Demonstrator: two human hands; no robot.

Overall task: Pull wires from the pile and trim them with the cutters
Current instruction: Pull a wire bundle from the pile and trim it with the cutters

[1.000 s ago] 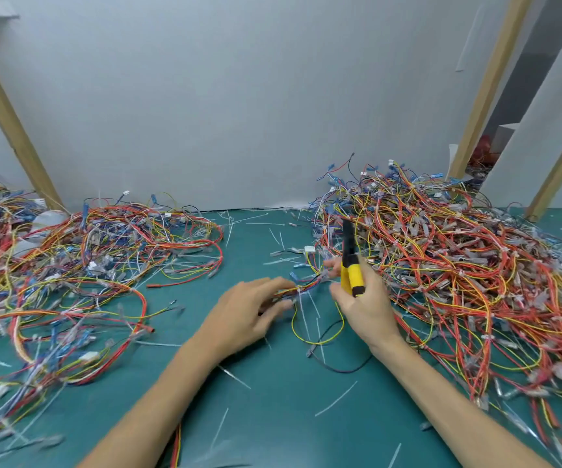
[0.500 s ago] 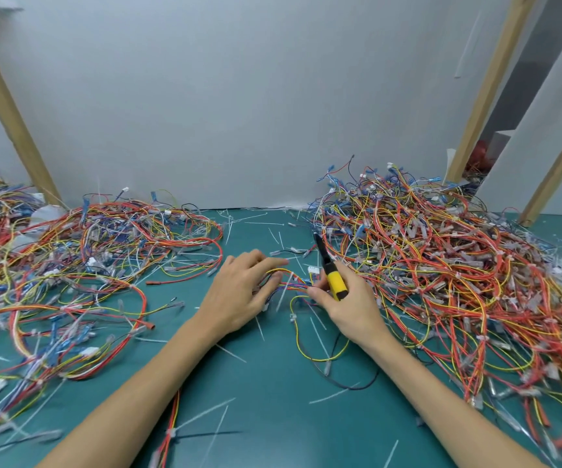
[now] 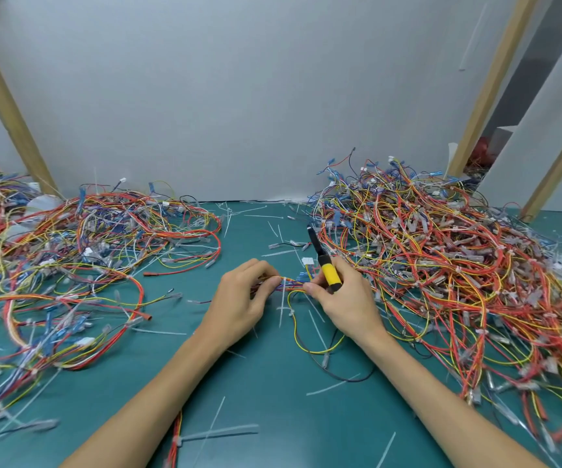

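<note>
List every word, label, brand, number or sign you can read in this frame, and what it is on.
No text can be read.
The cutters in the right hand: yellow handle, no print visible.
The wires pinched by the left hand: no readable label.
White connector and tags in the wire piles: too small and blurred to read.
Wall and table: blank.

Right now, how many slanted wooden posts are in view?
3. The left post leans behind the left wire pile; the right post rises behind the right wire pile; the far-right post crosses the frame edge. Others may be hidden.
</note>
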